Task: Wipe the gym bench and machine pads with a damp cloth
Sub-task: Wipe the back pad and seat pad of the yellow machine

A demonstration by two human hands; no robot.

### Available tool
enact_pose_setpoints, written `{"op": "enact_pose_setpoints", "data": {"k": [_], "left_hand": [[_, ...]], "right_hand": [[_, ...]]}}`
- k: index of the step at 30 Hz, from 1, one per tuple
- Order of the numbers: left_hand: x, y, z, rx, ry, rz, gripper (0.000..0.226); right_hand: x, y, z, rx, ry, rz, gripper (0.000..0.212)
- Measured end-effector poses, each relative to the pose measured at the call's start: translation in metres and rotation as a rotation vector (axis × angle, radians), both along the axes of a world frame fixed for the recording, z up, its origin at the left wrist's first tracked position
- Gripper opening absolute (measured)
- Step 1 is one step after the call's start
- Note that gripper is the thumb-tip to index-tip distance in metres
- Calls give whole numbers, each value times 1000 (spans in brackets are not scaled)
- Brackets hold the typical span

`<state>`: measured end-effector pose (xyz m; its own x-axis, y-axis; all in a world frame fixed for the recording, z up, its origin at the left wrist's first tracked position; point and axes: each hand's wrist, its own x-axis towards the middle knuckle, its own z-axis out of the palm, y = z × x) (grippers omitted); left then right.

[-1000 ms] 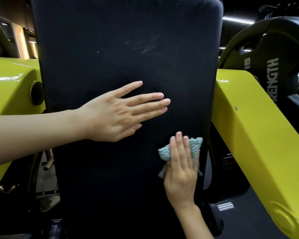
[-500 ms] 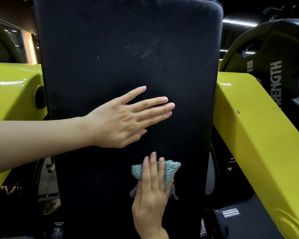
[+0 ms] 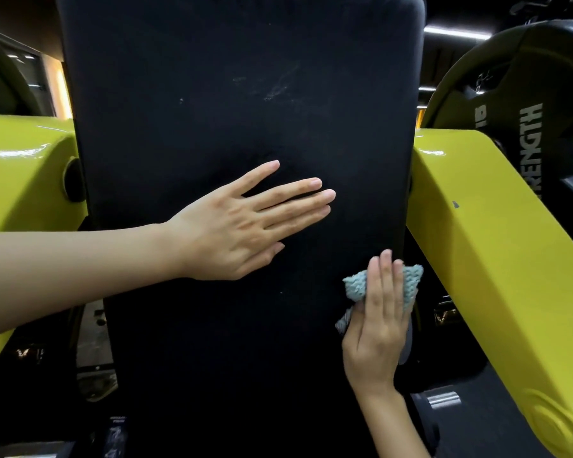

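Large black upholstered machine pad [image 3: 245, 94] fills the view, set between glossy yellow-green frame arms [image 3: 493, 259]; its tilt is unclear. The left grip [image 3: 232, 226], the person's left hand, lies flat and open at mid-height on the pad, fingers straight and holding nothing. The right grip [image 3: 374, 325] is flat too, its straight fingers pressing a small light-blue knitted cloth [image 3: 354, 285] against the pad's lower right edge. The cloth pokes out on both sides of the fingers and a tail hangs by the palm. Step, as I judge it: wiping the lower pad face. To do it well, use even flat pressure and overlapping passes from edge to edge, run over the side seam, and brace with the left grip. Then work up to the whitish smear marks [image 3: 275, 89] near top centre, which look unwiped. The right thumb is hidden, so any pinch can't be told. The pad's top and bottom are cut off. Dampness isn't readable, and the dark fabric hides which areas are wiped. Black weight plate [image 3: 526, 94] at right is cropped, with only part of its lettering showing.
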<state>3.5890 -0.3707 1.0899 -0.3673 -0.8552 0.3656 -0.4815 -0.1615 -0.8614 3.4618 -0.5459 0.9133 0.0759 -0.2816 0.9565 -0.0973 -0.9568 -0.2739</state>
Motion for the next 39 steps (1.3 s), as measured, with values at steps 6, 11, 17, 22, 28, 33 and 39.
{"op": "enact_pose_setpoints", "data": {"k": [6,11,17,22,28,33,39], "left_hand": [[-3,-3,-5,-8,7,12,63],[-5,-6,-8,-11,7,11,63],[-6,-8,-6,-7,29,-16,62],[-5,-7,-4,6,43,-43,59],[-5,-8,-6,-14,30,-34,59],[-6,-9,-8,-19,30,-29,59],[-6,-10,-9,-26,37,-26,61]], "right_hand": [[5,-1,29,69,-65,3,46],[11,33,2,35,12,21,47],[35,92,-30,-26,124,52,54],[39,88,-8,-10,88,36,57],[38,71,34,49,12,-22,46],[35,75,20,20,47,-34,49],[25,77,-34,-60,169,-34,58]]}}
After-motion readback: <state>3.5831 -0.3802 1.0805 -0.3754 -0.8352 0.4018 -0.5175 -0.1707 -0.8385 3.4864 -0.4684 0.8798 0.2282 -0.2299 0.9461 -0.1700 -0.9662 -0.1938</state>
